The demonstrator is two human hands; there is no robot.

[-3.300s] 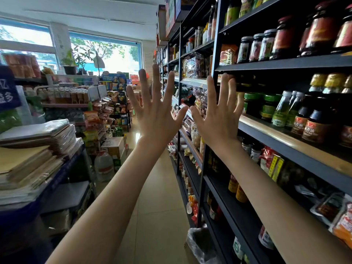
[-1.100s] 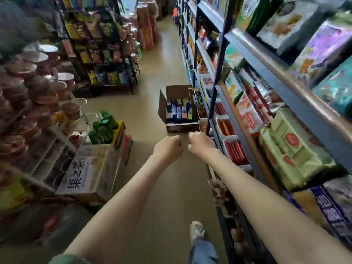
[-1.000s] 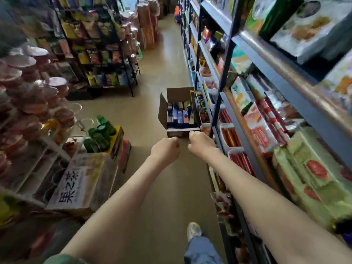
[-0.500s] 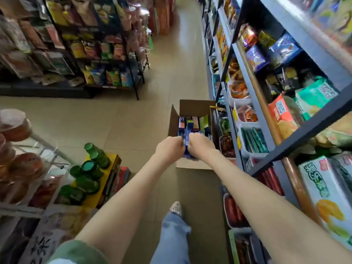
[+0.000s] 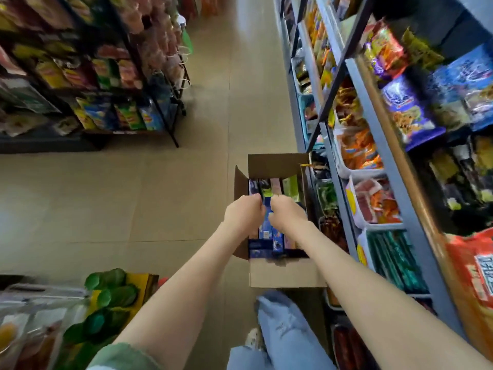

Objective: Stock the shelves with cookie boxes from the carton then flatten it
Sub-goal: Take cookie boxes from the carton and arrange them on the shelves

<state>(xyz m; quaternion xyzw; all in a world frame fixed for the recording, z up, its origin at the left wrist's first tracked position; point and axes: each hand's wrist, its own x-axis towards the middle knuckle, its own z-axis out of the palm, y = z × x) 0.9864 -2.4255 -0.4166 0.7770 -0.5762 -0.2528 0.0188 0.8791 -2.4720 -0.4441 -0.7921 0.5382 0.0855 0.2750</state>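
Cookie boxes (image 5: 268, 232), slim cardboard packs in blue, pink and green, have not yet reached the tall grey metal shelves (image 5: 373, 113) on our right, whose tiers are crowded with bagged snacks and white trays. Beside the foot of those shelves, on the beige tiled floor (image 5: 173, 198), sits the brown corrugated cardboard carton (image 5: 285, 273), its flaps open. The boxes stand on edge inside it, packed side by side and, as far as we can see, filling it. Over the carton's middle hang our left hand (image 5: 244, 213) and right hand (image 5: 288, 216), close together, with a blue box showing in the gap between them. Both are curled into narrow fists and no box is seen enclosed in either; whether the fingertips touch the packs we cannot tell. We judge the step to be the first pick, with stocking and flattening all ahead. The next move calls for opening the fingers, pinching one tightly packed box by its upper edge, and drawing it straight up before turning toward free shelf space.
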